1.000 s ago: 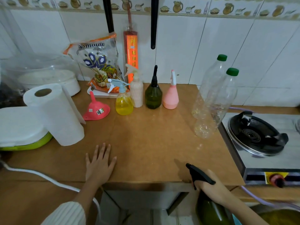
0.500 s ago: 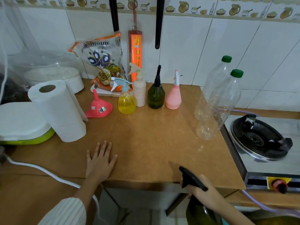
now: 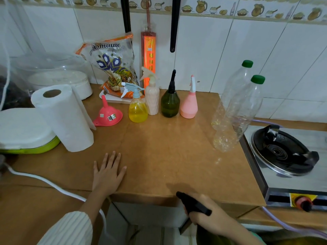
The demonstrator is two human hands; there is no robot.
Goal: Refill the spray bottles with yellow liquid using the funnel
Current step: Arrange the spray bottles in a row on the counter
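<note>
The right hand (image 3: pixel 208 214) grips a dark spray bottle (image 3: pixel 192 203) below the desk (image 3: pixel 177 156) edge; the left hand (image 3: pixel 108 172) lies spread flat. Beyond them the funnel (image 3: pixel 108 114) sits untouched, so refilling seems barely begun.

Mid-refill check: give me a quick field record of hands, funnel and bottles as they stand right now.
left hand: flat on the counter, fingers spread, holding nothing
right hand: below the counter's front edge, gripping a dark green spray bottle by its black head
funnel: pink, mouth down on the counter, untouched
row at the wall: yellow bottle, cream bottle, green bottle, pink bottle
clear bottles: two, green caps, beside the stove
</note>
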